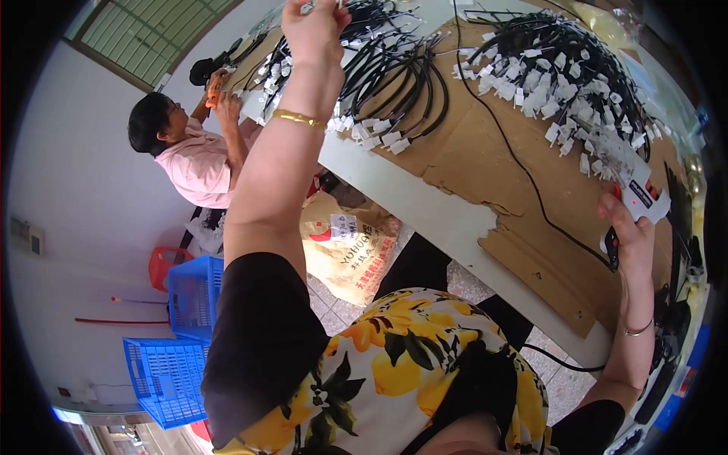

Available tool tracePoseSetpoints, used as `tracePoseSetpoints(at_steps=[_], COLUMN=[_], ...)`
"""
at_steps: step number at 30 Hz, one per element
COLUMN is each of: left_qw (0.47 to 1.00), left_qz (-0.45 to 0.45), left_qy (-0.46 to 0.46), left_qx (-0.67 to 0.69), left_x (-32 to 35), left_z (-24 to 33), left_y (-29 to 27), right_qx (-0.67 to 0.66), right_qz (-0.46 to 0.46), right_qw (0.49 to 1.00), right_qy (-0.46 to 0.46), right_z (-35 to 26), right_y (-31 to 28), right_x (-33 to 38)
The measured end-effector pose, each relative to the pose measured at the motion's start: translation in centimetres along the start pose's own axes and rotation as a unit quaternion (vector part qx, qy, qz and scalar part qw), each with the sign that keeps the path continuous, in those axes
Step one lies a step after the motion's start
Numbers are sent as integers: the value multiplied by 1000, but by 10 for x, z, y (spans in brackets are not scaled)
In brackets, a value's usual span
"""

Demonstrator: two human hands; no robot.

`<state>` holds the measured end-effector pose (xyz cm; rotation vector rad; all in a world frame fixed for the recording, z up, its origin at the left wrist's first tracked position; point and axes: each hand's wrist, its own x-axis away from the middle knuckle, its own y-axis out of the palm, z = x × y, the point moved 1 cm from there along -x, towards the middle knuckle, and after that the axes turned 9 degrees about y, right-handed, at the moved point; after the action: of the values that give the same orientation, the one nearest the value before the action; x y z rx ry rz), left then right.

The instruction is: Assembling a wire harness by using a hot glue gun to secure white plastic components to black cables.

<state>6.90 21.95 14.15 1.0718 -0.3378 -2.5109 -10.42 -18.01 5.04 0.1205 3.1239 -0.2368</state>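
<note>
My left hand is stretched to the far edge of the view. Its fingers are pinched, partly cut off by the frame, and what they hold is too small to make out. Below it lies a bundle of black cables with white plastic connectors at their near ends. On the right, my right hand is wrapped round a white hot glue gun with a red trigger, whose black cord runs back across the table. Next to the gun's front lies a large heap of white connectors on black cables.
Torn brown cardboard covers much of the white table. A co-worker in pink sits at the far left, holding an orange tool. A printed paper sack and blue plastic crates stand on the floor.
</note>
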Motion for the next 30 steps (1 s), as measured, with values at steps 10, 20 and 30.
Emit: tracePoseSetpoints(at_steps=[10,20,30], left_qw=[985,938,814], left_qz=[-152,-273,-337], left_qy=[-38,-135,134], left_qx=[-78,-166,-454], left_x=[67,185,187], left_z=[14,-3,-8], left_y=[32,-14,-40], right_qx=[-15,-41,-11], right_qz=[-2,-41,-47], right_qw=[1000,998,999], right_qy=[-2,-26,-3], right_z=[-2,-7,-6], right_y=[10,15,12], right_x=[3,2,0])
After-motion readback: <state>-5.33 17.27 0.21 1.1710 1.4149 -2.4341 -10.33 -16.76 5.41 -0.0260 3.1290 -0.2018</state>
